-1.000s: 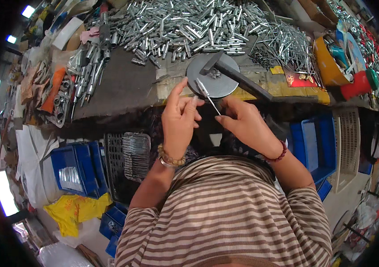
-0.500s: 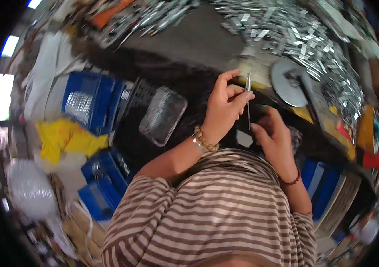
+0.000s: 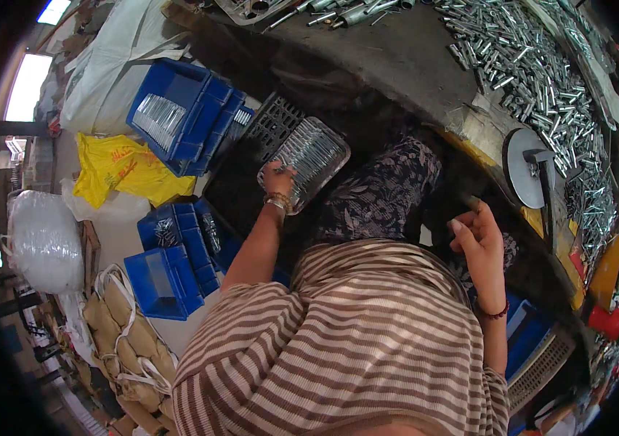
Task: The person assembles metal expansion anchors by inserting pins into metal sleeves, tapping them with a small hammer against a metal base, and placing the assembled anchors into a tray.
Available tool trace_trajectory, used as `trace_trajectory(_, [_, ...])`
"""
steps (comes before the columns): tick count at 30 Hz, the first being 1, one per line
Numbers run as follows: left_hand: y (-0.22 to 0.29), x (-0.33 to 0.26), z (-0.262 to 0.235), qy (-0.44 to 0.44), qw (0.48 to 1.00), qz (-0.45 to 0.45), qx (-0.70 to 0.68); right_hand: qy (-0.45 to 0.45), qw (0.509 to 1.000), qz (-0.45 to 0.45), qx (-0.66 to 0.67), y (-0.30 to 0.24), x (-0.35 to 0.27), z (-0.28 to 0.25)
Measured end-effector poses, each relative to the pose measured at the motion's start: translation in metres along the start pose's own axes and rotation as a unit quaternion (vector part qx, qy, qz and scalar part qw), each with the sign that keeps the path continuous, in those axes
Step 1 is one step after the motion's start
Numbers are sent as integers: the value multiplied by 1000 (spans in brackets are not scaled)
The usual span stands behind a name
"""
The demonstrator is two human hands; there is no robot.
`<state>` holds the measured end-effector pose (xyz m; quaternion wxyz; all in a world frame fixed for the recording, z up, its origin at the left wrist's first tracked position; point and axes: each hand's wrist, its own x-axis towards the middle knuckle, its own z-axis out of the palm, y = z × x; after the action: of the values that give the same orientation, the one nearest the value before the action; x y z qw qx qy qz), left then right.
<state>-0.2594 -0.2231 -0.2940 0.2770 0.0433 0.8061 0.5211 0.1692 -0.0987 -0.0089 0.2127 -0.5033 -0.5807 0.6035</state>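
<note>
My left hand (image 3: 277, 178) reaches to the near left side of a shallow clear tray (image 3: 340, 161). Thin silvery metal rods (image 3: 311, 154) lie in it side by side, close to parallel. The left fingers curl down against the rods; what lies between them, if anything, is too small to make out. On the right, above my lap, my right hand (image 3: 480, 240) is raised with fingers loosely bent. Its thumb stands apart from the forefinger, and nothing shows between them.
Below the tray is a black slotted crate (image 3: 274, 120). Blue bins (image 3: 171, 120) with metal pieces stand left, beside a yellow bag (image 3: 124, 171). A workbench (image 3: 404, 58) carries a heap of metal tubes (image 3: 535, 80). A round metal disc (image 3: 524, 167) stands at its edge.
My left hand has moved left and down from in front of me, where it held a slim metal rod, to the tray. My right hand has shifted right. The view has turned.
</note>
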Motion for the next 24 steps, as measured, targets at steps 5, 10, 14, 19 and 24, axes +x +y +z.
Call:
trace_trajectory(5, [2,26,15,-7,1000,-5,29,4,1000,-2,-13,0,0,-3])
trace_trajectory(10, [-1,38,33,-2,999,-13,47,16,1000,10,-6,11,1,-7])
trace_trajectory(14, [-23,59,23,-3,998,51,33,10,1000,22,11,6,-1,-8])
trace_trajectory(19, [-4,48,12,106,960,165,199,-1,1000,14,17,16,2,-9])
trace_trajectory(24, [161,-9,55,28,960,279,7,-5,999,12,29,19,-5,-18])
